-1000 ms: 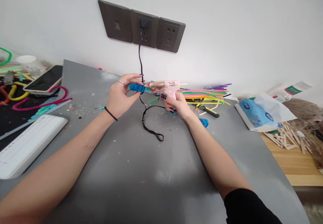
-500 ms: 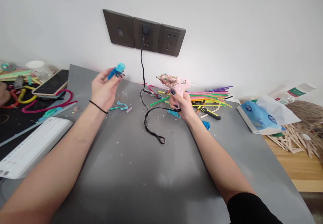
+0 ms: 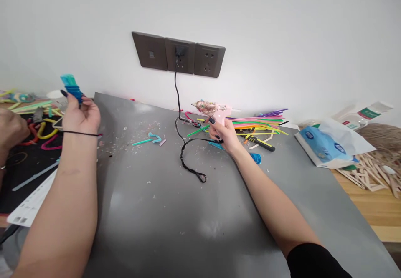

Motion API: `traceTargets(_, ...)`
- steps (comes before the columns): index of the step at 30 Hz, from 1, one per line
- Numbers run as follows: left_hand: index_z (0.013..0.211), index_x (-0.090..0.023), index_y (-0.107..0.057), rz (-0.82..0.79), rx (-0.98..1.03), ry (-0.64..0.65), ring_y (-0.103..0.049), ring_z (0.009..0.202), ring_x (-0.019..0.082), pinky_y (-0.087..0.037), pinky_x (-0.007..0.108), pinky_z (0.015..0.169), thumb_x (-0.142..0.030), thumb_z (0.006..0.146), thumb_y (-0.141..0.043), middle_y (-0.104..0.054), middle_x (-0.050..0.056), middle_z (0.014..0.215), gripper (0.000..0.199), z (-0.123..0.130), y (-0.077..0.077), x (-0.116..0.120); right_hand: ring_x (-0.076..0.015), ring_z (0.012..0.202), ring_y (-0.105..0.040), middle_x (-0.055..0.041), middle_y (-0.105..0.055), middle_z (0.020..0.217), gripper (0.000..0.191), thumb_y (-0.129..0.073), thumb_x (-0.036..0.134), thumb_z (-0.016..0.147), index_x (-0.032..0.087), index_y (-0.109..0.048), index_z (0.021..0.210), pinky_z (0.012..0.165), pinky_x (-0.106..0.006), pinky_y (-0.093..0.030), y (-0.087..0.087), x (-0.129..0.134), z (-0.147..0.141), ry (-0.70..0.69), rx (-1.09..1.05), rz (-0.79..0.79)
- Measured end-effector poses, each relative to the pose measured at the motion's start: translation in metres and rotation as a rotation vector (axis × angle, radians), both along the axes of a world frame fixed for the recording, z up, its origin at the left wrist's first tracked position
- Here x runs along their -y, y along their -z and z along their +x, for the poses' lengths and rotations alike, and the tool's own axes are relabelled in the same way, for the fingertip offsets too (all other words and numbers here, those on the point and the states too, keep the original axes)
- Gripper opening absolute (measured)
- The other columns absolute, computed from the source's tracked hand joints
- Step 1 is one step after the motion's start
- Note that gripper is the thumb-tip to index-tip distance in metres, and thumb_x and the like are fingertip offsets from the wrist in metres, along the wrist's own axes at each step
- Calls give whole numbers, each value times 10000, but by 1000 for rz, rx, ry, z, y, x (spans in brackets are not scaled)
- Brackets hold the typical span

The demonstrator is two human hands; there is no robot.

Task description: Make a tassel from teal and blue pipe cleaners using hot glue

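Raised at the left, my left hand (image 3: 82,115) pinches a small bundle of short turquoise straw-like pieces wrapped in blue (image 3: 72,87). My right hand (image 3: 222,134) is wrapped round the handle of a pink hot glue gun (image 3: 219,111), whose crusted nozzle points left. From the gun's handle a black cord (image 3: 184,165) loops over the grey table mat (image 3: 150,228) and up to a wall socket (image 3: 181,54). Behind the gun lies a bunch of coloured pipe cleaners (image 3: 260,121), with a black-and-yellow utility knife (image 3: 260,142) close by.
At the far left is another person's hand (image 3: 12,130), near coloured bent pieces (image 3: 42,130). A white power strip or box (image 3: 31,203) lies partly under my left forearm. To the right are a tissue pack (image 3: 326,144) and wooden sticks (image 3: 372,173). Turquoise scraps (image 3: 147,140) lie mid-mat.
My left hand has moved left with the blue-wrapped bundle and turned, now near the other person's side. My right hand stays in place with the glue gun. Another person's hand shows more at the left.
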State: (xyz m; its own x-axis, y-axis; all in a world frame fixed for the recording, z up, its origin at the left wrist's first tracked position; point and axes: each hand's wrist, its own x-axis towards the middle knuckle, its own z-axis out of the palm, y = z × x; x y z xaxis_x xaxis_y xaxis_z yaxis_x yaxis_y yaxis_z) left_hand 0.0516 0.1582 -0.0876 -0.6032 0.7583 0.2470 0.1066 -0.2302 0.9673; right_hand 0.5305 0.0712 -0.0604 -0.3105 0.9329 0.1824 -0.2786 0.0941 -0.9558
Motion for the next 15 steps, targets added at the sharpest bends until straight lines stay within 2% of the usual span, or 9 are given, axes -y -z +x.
traceTargets(3, 885, -249, -63, 5, -27, -49, -322, 1596, 330, -450, 507, 984, -1148, 21, -468, -395, -1, 874, 1311, -9, -4, 3, -63, 462, -289, 109, -377, 524, 569, -910, 672, 744, 190, -641, 882, 456, -258, -215, 1, 0, 0, -3, 14, -2)
traceTargets(7, 874, -244, -74, 8, -44, -75, -250, 1675, 386, -378, 608, 1204, -1151, -48, -396, -411, 0, 865, 1332, -15, -8, 7, -61, 452, -288, 112, -381, 520, 587, -909, 685, 736, 185, -648, 902, 456, -259, -206, 0, -1, 0, -13, 10, -6)
traceTargets(11, 837, -238, -168, -1, -121, -87, -353, 1629, 387, -372, 636, 1307, -1186, 94, -372, -492, 14, 824, 1222, -21, -10, 15, -59, 471, -280, 113, -376, 533, 581, -918, 666, 732, 187, -635, 901, 455, -253, -216, -1, 0, 0, -3, 13, -20)
traceTargets(15, 823, -251, -273, 52, -98, -109, -459, 1534, 369, -452, 598, 1284, -1136, 237, -391, -588, 26, 839, 1068, -21, -12, 22, -54, 478, -265, 118, -370, 534, 601, -943, 656, 706, 178, -641, 910, 460, -248, -221, -2, 1, -1, -1, 7, -35)
